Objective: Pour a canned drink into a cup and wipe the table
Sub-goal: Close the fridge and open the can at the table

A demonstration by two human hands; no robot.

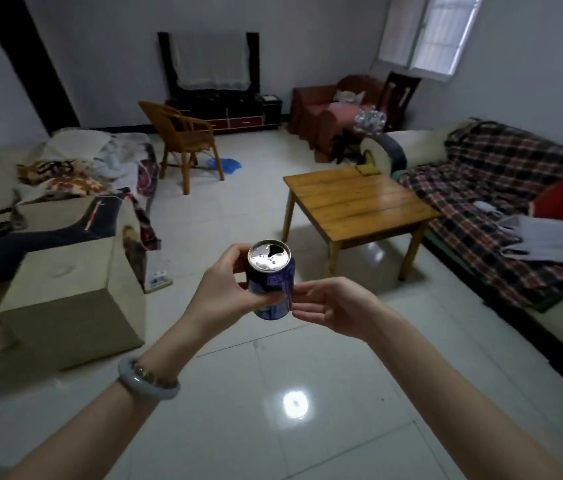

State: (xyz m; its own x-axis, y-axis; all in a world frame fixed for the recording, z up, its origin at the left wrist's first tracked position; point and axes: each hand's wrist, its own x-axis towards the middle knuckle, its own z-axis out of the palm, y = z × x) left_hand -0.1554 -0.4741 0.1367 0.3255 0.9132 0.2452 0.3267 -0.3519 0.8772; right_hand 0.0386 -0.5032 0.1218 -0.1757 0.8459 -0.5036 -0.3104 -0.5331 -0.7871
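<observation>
Now: you stand on the tiled floor [294, 393] with both hands raised in front of you.
Can [270, 289]: blue, close to upright, held in mid-air over the floor at the near centre. Its mouth is already open, a dark hole on the far side of the silver lid [268, 258], and drops sit on the lid.
Left hand [224, 289]: wrapped round the can's body, thumb across the near face and fingers behind. This hand carries the whole load.
Right hand [335, 306]: loose and spread, holding nothing, palm turned toward the can. The fingertips reach its right side, but you cannot tell whether they touch it or stop just short.
Table [359, 202]: low and wooden, far right, just beside the checked sofa [501, 188] and well apart from the can.
Cup: none shows in this view.
Handling: judge the wall thin. It will be stiff under a light grip and will dent if you squeeze. With liquid inside, expect some weight and slosh. The wet lid suggests the sides may be slick too.
Where to hold: mid-body, as your left hand does now, fingers clear of the rim and the edge of the mouth.
Risk: with the mouth open, any lean on the way to the table likely spills onto the floor.
</observation>
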